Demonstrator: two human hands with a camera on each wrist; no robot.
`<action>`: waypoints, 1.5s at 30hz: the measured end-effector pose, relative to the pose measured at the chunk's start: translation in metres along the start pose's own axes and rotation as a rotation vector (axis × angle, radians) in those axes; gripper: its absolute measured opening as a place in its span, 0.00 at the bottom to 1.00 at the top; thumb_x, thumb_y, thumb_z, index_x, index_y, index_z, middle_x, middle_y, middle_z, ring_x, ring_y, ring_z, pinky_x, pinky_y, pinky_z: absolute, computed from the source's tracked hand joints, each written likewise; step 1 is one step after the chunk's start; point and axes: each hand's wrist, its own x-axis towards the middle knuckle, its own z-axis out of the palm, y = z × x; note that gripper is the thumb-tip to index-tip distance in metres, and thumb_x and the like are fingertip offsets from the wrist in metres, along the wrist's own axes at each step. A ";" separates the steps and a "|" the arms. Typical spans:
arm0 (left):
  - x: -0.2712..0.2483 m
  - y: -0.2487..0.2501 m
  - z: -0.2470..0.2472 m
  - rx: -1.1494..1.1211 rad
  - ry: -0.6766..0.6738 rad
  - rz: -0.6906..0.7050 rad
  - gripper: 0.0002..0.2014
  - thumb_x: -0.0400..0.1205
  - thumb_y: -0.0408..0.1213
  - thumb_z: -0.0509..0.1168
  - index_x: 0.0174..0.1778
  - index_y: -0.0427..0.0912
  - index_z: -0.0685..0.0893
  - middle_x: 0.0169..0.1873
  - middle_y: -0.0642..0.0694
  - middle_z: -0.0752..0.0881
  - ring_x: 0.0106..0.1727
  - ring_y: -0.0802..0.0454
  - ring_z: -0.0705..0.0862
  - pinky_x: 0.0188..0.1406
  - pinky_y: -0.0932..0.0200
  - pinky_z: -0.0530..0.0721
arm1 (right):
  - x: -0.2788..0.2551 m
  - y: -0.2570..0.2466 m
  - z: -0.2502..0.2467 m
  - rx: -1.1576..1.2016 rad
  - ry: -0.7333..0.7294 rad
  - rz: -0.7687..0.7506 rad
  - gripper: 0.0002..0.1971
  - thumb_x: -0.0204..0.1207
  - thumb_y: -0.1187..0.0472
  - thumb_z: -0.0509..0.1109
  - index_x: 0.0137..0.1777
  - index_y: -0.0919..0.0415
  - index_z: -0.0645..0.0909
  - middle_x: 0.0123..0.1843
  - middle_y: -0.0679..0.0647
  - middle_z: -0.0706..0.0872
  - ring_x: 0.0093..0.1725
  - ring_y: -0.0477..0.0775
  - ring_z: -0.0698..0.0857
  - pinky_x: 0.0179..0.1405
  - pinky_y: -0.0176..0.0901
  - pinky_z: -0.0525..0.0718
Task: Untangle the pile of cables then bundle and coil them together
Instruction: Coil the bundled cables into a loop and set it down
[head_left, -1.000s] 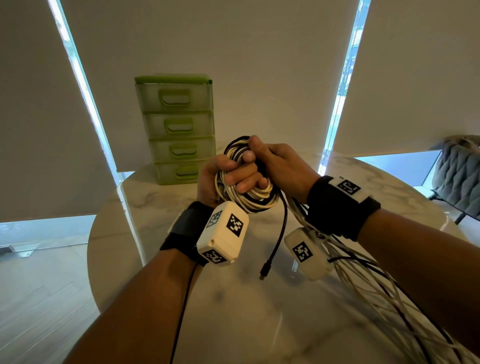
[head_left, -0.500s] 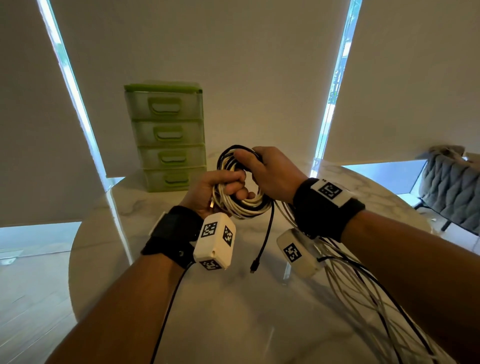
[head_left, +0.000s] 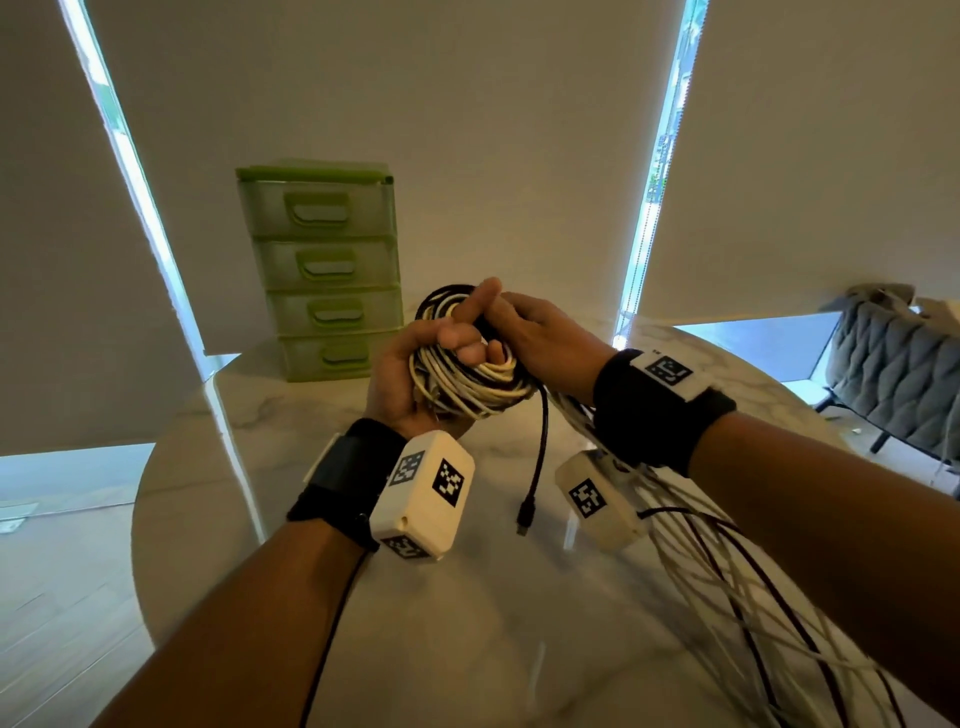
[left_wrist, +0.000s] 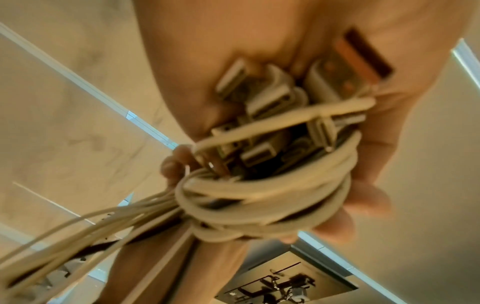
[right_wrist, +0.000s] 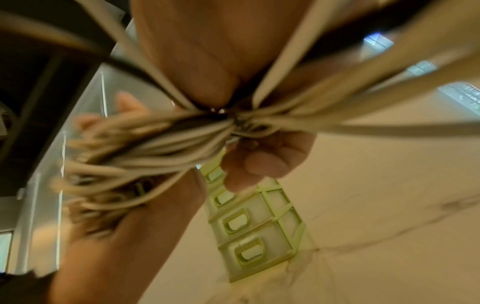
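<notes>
A coil of white and black cables (head_left: 470, 371) is held in the air over the marble table (head_left: 208, 467). My left hand (head_left: 415, 364) cups it from the left, fingers curled through the loops, index finger raised. In the left wrist view the coil (left_wrist: 262, 197) wraps round several plug ends (left_wrist: 272, 98) against my palm. My right hand (head_left: 540, 338) grips the bundle of strands at the coil's top right; in the right wrist view the strands (right_wrist: 223, 121) gather at my thumb and fingers. Loose cable lengths (head_left: 737, 597) trail down to the lower right. A black plug end (head_left: 525, 512) dangles free.
A green plastic drawer unit (head_left: 327, 270) stands at the table's back left, behind the hands. A grey quilted chair (head_left: 893, 364) sits beyond the table's right edge. Window blinds hang behind. The table's round edge (head_left: 140, 519) curves at the left.
Both hands with the coil have stayed close together. My left index finger has lifted off the coil and now points up, and the right hand has shifted over the coil's top.
</notes>
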 end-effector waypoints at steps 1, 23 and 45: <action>0.001 0.002 -0.001 -0.041 -0.012 0.012 0.21 0.78 0.27 0.62 0.68 0.26 0.78 0.29 0.42 0.85 0.34 0.46 0.86 0.59 0.53 0.83 | -0.002 -0.001 -0.002 -0.049 -0.039 0.020 0.19 0.86 0.45 0.54 0.63 0.57 0.78 0.50 0.56 0.87 0.43 0.56 0.87 0.41 0.46 0.87; -0.002 0.007 0.007 -0.120 0.143 0.217 0.22 0.74 0.33 0.56 0.59 0.35 0.88 0.63 0.37 0.85 0.47 0.53 0.85 0.45 0.59 0.87 | -0.014 -0.001 -0.014 0.077 -0.172 0.234 0.11 0.87 0.53 0.57 0.59 0.57 0.78 0.39 0.54 0.78 0.29 0.48 0.81 0.41 0.47 0.88; 0.014 0.001 0.003 0.214 0.496 0.372 0.22 0.85 0.29 0.55 0.77 0.37 0.70 0.60 0.37 0.85 0.64 0.46 0.83 0.68 0.56 0.76 | -0.030 -0.011 0.031 -0.694 -0.362 0.457 0.08 0.81 0.61 0.66 0.43 0.60 0.71 0.39 0.57 0.84 0.37 0.55 0.88 0.43 0.47 0.90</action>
